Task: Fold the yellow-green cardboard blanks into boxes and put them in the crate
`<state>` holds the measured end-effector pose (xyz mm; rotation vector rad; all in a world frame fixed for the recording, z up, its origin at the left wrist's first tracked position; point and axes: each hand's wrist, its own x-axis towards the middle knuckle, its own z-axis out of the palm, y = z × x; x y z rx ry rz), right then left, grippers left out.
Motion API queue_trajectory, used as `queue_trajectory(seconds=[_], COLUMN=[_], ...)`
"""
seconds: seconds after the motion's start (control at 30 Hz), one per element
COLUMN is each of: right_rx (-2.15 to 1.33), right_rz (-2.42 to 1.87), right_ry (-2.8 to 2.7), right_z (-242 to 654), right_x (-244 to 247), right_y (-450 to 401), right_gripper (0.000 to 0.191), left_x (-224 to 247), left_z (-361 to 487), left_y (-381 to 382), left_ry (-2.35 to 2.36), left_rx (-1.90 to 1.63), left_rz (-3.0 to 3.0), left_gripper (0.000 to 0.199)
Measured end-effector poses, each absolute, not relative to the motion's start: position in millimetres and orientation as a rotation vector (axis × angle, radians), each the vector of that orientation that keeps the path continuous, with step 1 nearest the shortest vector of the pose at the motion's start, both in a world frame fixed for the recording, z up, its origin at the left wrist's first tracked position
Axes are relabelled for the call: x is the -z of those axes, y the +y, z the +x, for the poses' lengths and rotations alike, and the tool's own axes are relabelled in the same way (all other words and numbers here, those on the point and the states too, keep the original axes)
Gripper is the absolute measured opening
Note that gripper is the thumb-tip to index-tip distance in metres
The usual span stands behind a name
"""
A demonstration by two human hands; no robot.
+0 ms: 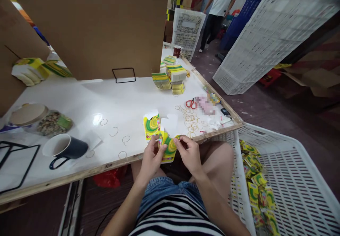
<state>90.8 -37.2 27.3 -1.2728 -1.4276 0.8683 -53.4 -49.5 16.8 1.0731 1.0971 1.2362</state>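
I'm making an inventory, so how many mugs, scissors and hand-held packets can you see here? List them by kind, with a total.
Mugs: 2, one dark blue and one dark red
Scissors: 1 pair
Packet held between left hand and right hand: 1
Total: 4

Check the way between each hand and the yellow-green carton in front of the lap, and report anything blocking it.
Nothing visible stands between: the left hand and right hand both already touch the carton. Another carton lies just beyond on the table, not between them.
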Motion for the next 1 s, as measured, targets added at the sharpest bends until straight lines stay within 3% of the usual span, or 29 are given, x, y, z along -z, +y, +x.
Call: queue_trajectory(seconds=[0.1, 0.17, 0.23, 0.4, 0.5, 0.63, 0.7, 0.8, 0.87, 1.0], right_rx=[-1.030, -1.117, -1.180, -1.231, -1.116, -1.031, -1.031, -0.937, -0.928, -1.255], right_rz=[-1.199, -1.093, -1.016, -0.989, -1.022, -1.042, -1.066, -1.087, -1.096, -1.169], right_ry=[-1.338, -1.328, -1.384, -1.576, -1.630, -1.528, -1.442, -1.498, -1.564, -1.581], right_z=[95.8, 100.3, 105.6, 118.6, 120.6, 115.7, 114.6, 119.0, 123.9, 126.4], right_x=[-23.1, -21.8, -22.5, -31.6, -34.4, -28.3, -24.9, -26.2, -30.9, -37.7], right_y=[-36.5, -36.6, -36.7, -35.7, -35.2, -35.5, -35.3, -34.9, -35.4, -37.9], right_gripper=[0.022, 0.036, 0.042, 0.019, 0.023, 0.015, 0.027, 0.025, 0.035, 0.030], left_x=[-18.8, -23.1, -27.0, -24.8, -20.2, -18.5, -17.9, -15.7, -13.4, -8.5], left_z=[-57.1, -61.2, -65.8, -70.6, -67.0, -62.3, -62.1, -63.0, -62.5, -58.1], left_y=[-51.7, -52.6, -52.9, -53.7, -56.0, -58.6, -58.8, -58.1, -57.4, -57.2], left_ry=[1.065, 0.986, 0.902, 0.711, 0.672, 0.710, 0.735, 0.826, 0.955, 1.076], left_rx=[-1.220, -1.196, -1.125, -0.996, -0.978, -1.016, -1.007, -1.015, -1.041, -1.072], left_rz=[1.168, 1.195, 1.210, 1.079, 1.014, 0.993, 1.015, 1.115, 1.217, 1.358], left_gripper=[0.061, 0.066, 0.063, 0.040, 0.035, 0.069, 0.075, 0.054, 0.042, 0.040])
